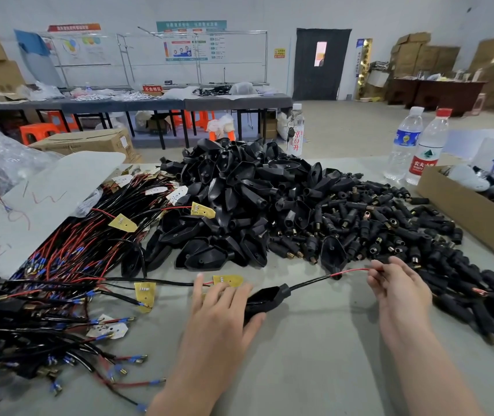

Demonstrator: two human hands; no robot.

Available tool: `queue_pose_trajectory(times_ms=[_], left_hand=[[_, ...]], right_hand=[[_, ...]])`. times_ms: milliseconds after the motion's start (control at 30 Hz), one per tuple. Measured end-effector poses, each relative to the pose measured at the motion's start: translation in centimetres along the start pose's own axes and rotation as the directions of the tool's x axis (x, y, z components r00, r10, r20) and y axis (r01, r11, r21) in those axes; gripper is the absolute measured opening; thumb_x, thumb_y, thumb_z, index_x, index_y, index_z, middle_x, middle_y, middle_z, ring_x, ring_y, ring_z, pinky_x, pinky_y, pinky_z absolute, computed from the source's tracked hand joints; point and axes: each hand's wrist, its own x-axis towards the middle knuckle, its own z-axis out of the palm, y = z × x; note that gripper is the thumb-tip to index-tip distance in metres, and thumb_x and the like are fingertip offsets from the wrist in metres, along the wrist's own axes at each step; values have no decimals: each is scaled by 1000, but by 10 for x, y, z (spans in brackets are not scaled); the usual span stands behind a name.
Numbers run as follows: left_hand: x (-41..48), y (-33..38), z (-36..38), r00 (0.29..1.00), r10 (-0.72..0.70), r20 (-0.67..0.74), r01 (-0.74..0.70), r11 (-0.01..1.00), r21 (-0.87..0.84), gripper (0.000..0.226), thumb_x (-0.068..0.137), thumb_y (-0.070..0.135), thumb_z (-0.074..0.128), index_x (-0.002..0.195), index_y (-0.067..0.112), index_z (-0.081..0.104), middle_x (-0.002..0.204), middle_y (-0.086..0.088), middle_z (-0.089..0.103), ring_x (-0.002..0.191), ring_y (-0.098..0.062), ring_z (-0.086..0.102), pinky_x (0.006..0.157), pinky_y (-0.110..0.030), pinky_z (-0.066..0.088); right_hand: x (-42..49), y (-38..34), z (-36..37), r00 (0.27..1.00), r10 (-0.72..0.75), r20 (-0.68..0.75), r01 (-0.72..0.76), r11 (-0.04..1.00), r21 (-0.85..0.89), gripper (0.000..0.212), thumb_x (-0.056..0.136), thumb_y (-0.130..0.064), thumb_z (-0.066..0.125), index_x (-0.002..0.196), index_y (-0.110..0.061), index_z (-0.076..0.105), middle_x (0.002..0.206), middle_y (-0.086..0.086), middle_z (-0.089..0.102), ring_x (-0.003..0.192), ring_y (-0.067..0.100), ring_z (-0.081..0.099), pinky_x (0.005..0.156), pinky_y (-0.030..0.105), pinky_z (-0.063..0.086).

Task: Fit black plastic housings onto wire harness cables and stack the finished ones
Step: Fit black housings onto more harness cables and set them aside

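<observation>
Pins a black teardrop-shaped plastic housing (pixel 265 298) to the grey table top (pixel 314 364) with the left hand (pixel 221 313), fingers laid across its wide end and thumb curled against its near side, apparently to stop it sliding under the pull. Pinches the red lead of a thin black-and-red harness cable (pixel 308 283) between the fingertips of the right hand (pixel 398 291), out past the housing's narrow neck, with the cable already threaded through that neck. Looks ready to draw the cable on through and seat the small yellow circuit board (pixel 228 279), just beyond the left fingers, inside the shell; a judgement, nothing more. Further out on the left, has a sprawling bundle of red and black wired harnesses (pixel 59 259) within easy reach as stock. Straight ahead, faces a heaped mound of empty black housings (pixel 233 199), and to its right a wide spread of small black barrel plugs (pixel 389 229). Beyond those, on the right, finds an open brown cardboard box (pixel 465 214) and two clear plastic water bottles (pixel 404 145) near its far corner. Cannot tell where the finished stack sits.
</observation>
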Motion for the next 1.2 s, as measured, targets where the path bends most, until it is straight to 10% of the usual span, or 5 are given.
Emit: queue_pose_trajectory(times_ms=[300, 433, 533, 633, 1200], left_hand=[[-1, -12, -12, 981, -193, 36, 196, 963, -182, 46, 101, 47, 33, 132, 24, 58, 136, 0, 55, 126, -19, 50, 107, -40, 43], [-6, -29, -13, 949, -299, 105, 311, 942, -129, 45, 105, 39, 26, 144, 26, 46, 134, 12, 53, 125, -10, 44, 108, -28, 35], [-7, -35, -13, 935, -313, 170, 332, 937, -104, 44, 104, 40, 31, 144, 29, 45, 124, 15, 56, 119, -10, 46, 103, -29, 36], [-7, -36, -10, 925, -311, 217, 335, 938, -84, 44, 103, 42, 40, 144, 29, 46, 119, 13, 55, 117, -11, 48, 100, -30, 37], [-4, -37, -3, 928, -301, 219, 334, 933, -134, 48, 106, 40, 29, 153, 36, 26, 146, 20, 39, 135, -6, 33, 108, -25, 24]], right_hand=[[10, 7, -5, 961, -230, -152, 135, 874, -466, 36, 93, -13, 50, 128, -19, 50, 128, 11, 51, 72, 26, 60, 65, 39, 51], [-9, 12, 3, 890, -438, 122, 427, 710, -560, 27, 92, -15, 51, 105, -36, 62, 108, -10, 69, 71, 11, 60, 73, 39, 55], [-29, 25, 14, 785, -314, 534, 601, 597, -531, 24, 99, -18, 53, 97, -38, 67, 94, -20, 71, 70, 2, 59, 61, 12, 45], [-42, 38, 17, 590, -92, 802, 768, 370, -523, 15, 100, -34, 53, 109, -42, 62, 104, -29, 65, 105, -10, 54, 87, 5, 39], [-35, 48, 14, 515, 182, 837, 739, 399, -542, 15, 94, -40, 65, 107, -43, 69, 103, -24, 70, 107, -1, 61, 97, 33, 50]])
